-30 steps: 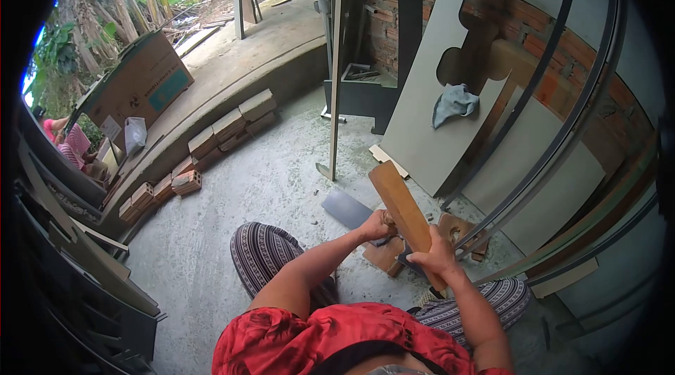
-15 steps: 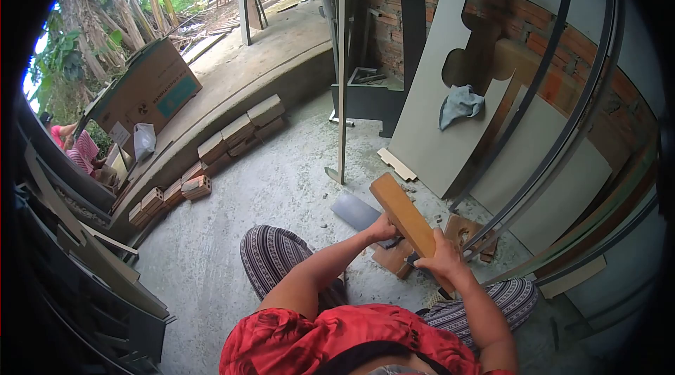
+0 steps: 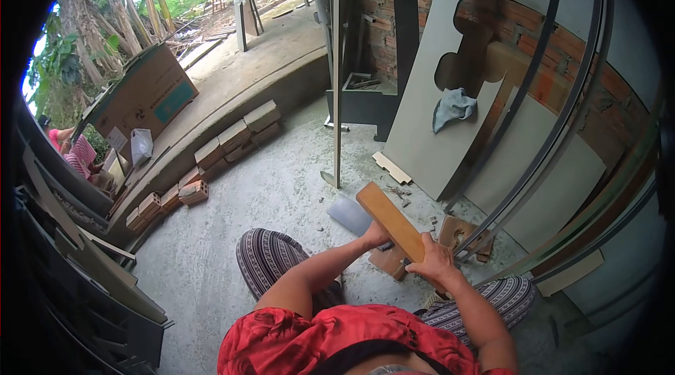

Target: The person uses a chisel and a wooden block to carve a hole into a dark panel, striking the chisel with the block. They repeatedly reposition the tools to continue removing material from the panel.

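Note:
A long orange-brown wooden block (image 3: 394,219) is held tilted in front of me, between both hands. My left hand (image 3: 375,235) is closed on its left side; the fingers are partly hidden behind it. At the near end, my right hand (image 3: 434,262) grips the block with the thumb along the edge. Below the block, a flat grey metal plate or blade (image 3: 347,214) lies on the floor, partly covered by my left hand. A brown wooden piece (image 3: 388,263) lies beneath my hands, and another worn wooden piece (image 3: 460,232) sits to the right.
Large grey panels (image 3: 415,143) lean on the brick wall at right, with a blue-grey cloth (image 3: 453,108) on one. A thin upright post (image 3: 337,94) stands ahead. Bricks (image 3: 232,137) line the step. A cardboard box (image 3: 151,90) and a person (image 3: 81,150) are at left.
The wooden block has shifted slightly left and its far end has dropped a little lower in view. Both hands moved with it, still gripping it.

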Available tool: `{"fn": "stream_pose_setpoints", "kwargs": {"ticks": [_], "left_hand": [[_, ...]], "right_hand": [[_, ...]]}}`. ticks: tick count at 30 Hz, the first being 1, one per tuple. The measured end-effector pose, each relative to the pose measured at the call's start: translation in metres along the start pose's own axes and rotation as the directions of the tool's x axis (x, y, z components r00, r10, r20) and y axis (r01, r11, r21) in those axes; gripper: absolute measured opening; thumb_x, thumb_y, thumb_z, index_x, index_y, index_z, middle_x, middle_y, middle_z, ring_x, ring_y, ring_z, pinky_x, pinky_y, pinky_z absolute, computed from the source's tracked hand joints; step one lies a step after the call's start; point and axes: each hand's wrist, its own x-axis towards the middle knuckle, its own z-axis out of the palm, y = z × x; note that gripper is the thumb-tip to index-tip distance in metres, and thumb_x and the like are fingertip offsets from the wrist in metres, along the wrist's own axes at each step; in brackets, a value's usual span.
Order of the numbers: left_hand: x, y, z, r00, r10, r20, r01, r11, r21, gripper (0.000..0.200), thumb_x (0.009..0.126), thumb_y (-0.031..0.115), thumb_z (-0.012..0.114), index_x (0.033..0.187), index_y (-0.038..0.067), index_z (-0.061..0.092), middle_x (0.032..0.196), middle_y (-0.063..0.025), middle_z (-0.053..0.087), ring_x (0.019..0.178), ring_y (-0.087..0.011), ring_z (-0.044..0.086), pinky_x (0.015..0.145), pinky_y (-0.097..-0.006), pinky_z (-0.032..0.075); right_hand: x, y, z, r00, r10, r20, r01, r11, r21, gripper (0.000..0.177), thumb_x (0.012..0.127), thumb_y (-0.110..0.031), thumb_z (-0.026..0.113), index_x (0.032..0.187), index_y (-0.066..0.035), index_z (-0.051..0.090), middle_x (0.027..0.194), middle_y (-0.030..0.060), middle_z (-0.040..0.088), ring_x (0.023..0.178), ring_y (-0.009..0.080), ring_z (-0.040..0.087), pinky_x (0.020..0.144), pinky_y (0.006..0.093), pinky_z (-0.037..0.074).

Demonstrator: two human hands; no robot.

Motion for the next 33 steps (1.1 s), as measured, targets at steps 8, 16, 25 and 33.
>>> {"fn": "stream_pose_setpoints", "kwargs": {"ticks": [8, 16, 25, 33], "left_hand": [[0.005, 0.038, -0.015, 0.999, 0.024, -0.038, -0.030, 0.981, -0.189, 0.027, 0.067, 0.011, 0.071, 0.090, 0.003, 0.060, 0.088, -0.0058, 0.062, 0.082, -0.0170, 0.059, 0.069, -0.0315, 0.048], [0.008, 0.042, -0.026, 0.980, -0.141, 0.139, 0.184, 0.911, -0.369, 0.025, 0.066, 0.004, 0.066, 0.090, 0.005, 0.060, 0.080, -0.0010, 0.061, 0.073, -0.0112, 0.057, 0.062, -0.0275, 0.048], [0.007, 0.031, -0.026, 0.988, -0.078, 0.132, 0.101, 0.978, -0.183, 0.030, 0.082, 0.012, 0.062, 0.109, 0.002, 0.056, 0.106, -0.0098, 0.060, 0.100, -0.0186, 0.056, 0.084, -0.0328, 0.047], [-0.008, 0.023, -0.015, 0.996, -0.089, -0.016, 0.080, 0.952, -0.295, 0.037, 0.074, 0.013, 0.069, 0.107, 0.001, 0.059, 0.099, -0.0094, 0.065, 0.091, -0.0188, 0.060, 0.079, -0.0325, 0.049]], "right_hand": [[-0.003, -0.013, -0.019, 0.971, -0.092, -0.222, 0.162, 0.933, 0.321, 0.078, 0.057, -0.035, 0.078, 0.120, -0.006, 0.041, 0.092, 0.0191, 0.063, 0.084, 0.0372, 0.063, 0.074, 0.0421, 0.049], [0.005, -0.004, -0.020, 0.995, 0.096, 0.010, -0.096, 0.977, 0.191, 0.069, 0.058, -0.035, 0.076, 0.110, -0.005, 0.042, 0.096, 0.0212, 0.062, 0.087, 0.0385, 0.061, 0.076, 0.0431, 0.048], [0.011, 0.008, 0.002, 0.997, 0.069, 0.037, -0.073, 0.989, 0.128, 0.072, 0.057, -0.038, 0.076, 0.108, -0.005, 0.039, 0.094, 0.0223, 0.062, 0.089, 0.0392, 0.060, 0.078, 0.0450, 0.046], [0.007, 0.006, 0.001, 0.999, 0.036, 0.009, -0.036, 0.996, 0.084, 0.073, 0.056, -0.038, 0.077, 0.110, -0.005, 0.039, 0.092, 0.0220, 0.062, 0.088, 0.0394, 0.060, 0.077, 0.0447, 0.046]]}}
